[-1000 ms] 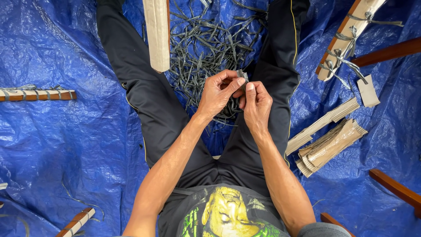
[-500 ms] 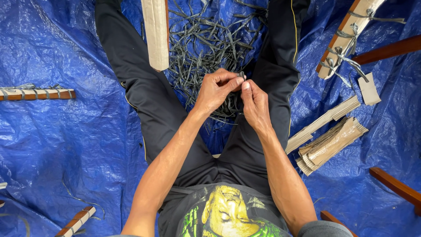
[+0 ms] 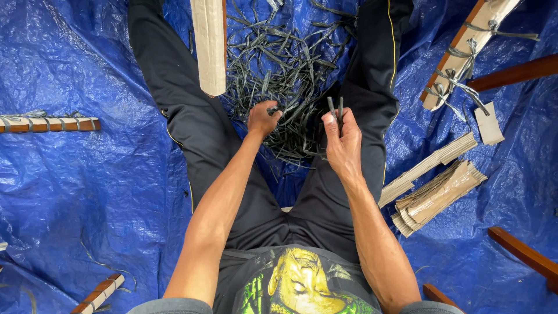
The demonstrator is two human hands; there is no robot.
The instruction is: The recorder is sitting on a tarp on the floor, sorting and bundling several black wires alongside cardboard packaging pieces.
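we see a crumpled blue tarp (image 3: 75, 192) covering the whole floor, lit by even daylight. wooden slats (image 3: 49, 123) lie on it at the left, cardboard strips (image 3: 436, 192) and more wood (image 3: 514, 72) at the right.

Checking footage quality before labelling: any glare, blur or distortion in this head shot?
Head view: soft even daylight, pale sheen on the crinkled blue plastic tarp; the right hand and left hand are sharp; edges bow slightly, wide-angle.

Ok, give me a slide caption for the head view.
Seated on a blue tarp, right hand holds dark strips; left hand reaches into the strip pile.
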